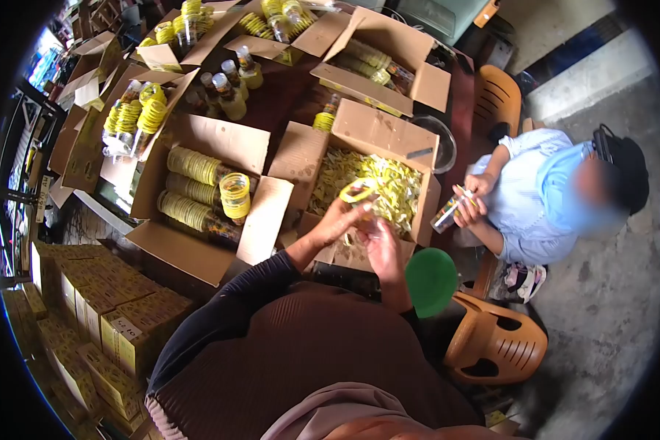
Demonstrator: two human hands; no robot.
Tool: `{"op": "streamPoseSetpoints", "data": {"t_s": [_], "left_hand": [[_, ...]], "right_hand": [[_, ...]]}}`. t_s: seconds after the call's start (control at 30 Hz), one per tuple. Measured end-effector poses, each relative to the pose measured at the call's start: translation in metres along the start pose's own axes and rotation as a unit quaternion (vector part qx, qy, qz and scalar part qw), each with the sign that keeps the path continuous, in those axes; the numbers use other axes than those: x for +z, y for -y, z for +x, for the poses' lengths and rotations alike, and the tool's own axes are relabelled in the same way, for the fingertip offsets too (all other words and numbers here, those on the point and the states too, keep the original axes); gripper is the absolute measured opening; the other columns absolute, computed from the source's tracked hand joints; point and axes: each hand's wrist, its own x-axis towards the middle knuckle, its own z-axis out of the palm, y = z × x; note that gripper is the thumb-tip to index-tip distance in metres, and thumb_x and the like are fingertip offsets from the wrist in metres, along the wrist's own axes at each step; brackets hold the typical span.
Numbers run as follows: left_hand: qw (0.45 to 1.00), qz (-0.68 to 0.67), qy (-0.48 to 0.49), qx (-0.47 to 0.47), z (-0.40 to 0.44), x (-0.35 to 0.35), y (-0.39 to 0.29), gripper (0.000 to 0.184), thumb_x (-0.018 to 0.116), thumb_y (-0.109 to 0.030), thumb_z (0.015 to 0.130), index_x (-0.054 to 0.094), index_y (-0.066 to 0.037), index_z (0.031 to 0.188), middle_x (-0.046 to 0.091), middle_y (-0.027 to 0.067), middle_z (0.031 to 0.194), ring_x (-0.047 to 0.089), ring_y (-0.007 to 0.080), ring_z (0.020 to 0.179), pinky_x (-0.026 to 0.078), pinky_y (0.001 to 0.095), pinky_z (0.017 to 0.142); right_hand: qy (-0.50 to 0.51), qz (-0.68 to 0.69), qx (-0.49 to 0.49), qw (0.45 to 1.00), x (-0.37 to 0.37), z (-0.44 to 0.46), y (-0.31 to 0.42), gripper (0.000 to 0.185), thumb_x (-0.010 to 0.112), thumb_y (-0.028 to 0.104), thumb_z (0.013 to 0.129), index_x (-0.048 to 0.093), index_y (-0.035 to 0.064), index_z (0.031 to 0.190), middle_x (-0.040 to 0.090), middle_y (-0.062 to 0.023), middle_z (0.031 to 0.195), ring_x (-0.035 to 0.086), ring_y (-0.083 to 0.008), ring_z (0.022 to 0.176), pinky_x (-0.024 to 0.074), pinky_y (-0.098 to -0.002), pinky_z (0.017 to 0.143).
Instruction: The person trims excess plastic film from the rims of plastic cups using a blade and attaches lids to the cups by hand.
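Both of my hands are over an open cardboard box (374, 125) full of small yellow and clear pieces (396, 183). My left hand (341, 222) has its fingers closed on a yellow ring (356, 191). Close beside it, my right hand (383, 246) is raised at the box's near edge, its fingers partly curled; what they hold, if anything, is too small to make out. To the left, another open box (220, 136) contains rows of stacked yellow rings (191, 211), and one upright stack (235, 196) stands at its right side.
A co-worker (543, 191) at the right holds a small tube-like item (445, 216). A green round lid (431, 282) and orange chair (499, 341) are near my right side. Bottles (231, 95) and more boxes (389, 55) stand behind; stacked cartons (117, 308) are left.
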Motion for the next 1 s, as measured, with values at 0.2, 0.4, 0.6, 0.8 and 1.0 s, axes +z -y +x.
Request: {"op": "streamPoseSetpoints", "data": {"t_s": [0.2,0.4,0.6,0.8,1.0], "left_hand": [[0.993,0.050,-0.086,0.066,-0.013,-0.024,-0.001,0.045,0.070,-0.016,0.088,0.049,-0.005,0.126,0.060,0.0030,0.114,0.058,0.0117,0.102,0.050,0.0285,0.085],[0.980,0.096,-0.149,0.086,-0.041,-0.037,-0.010,0.054,0.078,-0.009,0.079,0.048,-0.002,0.124,0.061,0.0040,0.113,0.060,0.0124,0.101,0.049,0.0273,0.089],[0.958,0.230,-0.099,0.139,-0.065,-0.028,-0.002,0.059,0.081,-0.011,0.076,0.049,0.000,0.125,0.064,0.0071,0.110,0.060,0.0130,0.101,0.047,0.0287,0.092],[0.883,0.421,-0.107,0.177,-0.077,-0.010,-0.004,0.061,0.083,-0.015,0.068,0.054,0.003,0.118,0.064,0.0150,0.104,0.062,0.0261,0.098,0.048,0.0338,0.089],[0.803,0.557,-0.115,0.178,-0.076,-0.002,0.006,0.060,0.081,-0.016,0.065,0.054,0.001,0.116,0.058,0.0175,0.103,0.058,0.0362,0.097,0.048,0.0403,0.086]], "right_hand": [[-0.052,-0.582,-0.169,0.794,-0.038,-0.001,0.016,0.036,0.068,0.017,0.088,0.053,0.0025,0.118,0.060,-0.0128,0.102,0.061,-0.0217,0.092,0.0480,-0.0372,0.081],[0.020,-0.801,-0.272,0.533,-0.086,-0.008,0.027,0.043,0.082,0.015,0.068,0.064,0.0054,0.105,0.060,-0.0121,0.100,0.058,-0.0314,0.097,0.0470,-0.0405,0.082],[0.032,-0.748,-0.111,0.653,-0.092,0.018,0.037,0.026,0.081,0.015,0.069,0.068,0.0031,0.088,0.063,-0.0110,0.087,0.063,-0.0277,0.086,0.0502,-0.0395,0.077],[0.057,-0.705,-0.154,0.690,-0.110,0.033,0.034,0.015,0.075,0.001,0.074,0.062,-0.0003,0.082,0.062,-0.0132,0.079,0.064,-0.0255,0.073,0.0504,-0.0355,0.064],[0.053,-0.676,-0.232,0.697,-0.074,0.004,0.049,0.013,0.061,-0.002,0.082,0.055,0.0019,0.094,0.058,-0.0143,0.083,0.059,-0.0308,0.079,0.0473,-0.0389,0.069]]}}
